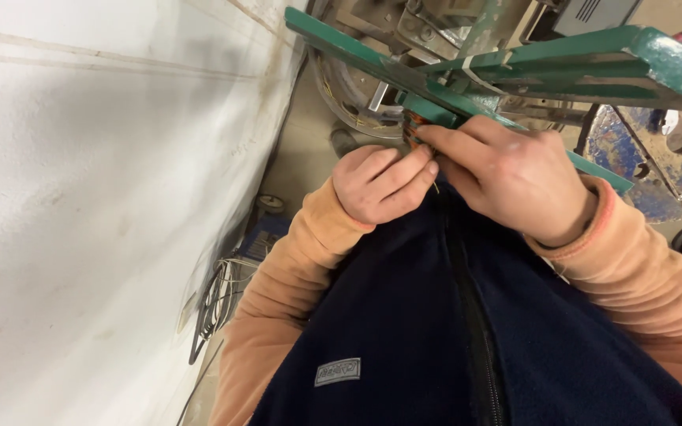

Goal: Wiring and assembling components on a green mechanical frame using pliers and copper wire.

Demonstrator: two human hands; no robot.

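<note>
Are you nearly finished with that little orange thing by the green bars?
Nothing looks finished yet. In hand: the left hand and right hand both pinch a small orange-wound part against the green metal frame. Left: thin wire strands poke out loose under the fingers.

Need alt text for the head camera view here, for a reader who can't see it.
Both hands meet close to the chest: the left hand and right hand pinch a small orange-and-copper part against a green metal frame. Orange sleeves and a dark blue zipped vest fill the foreground, a white wall on the left.
</note>
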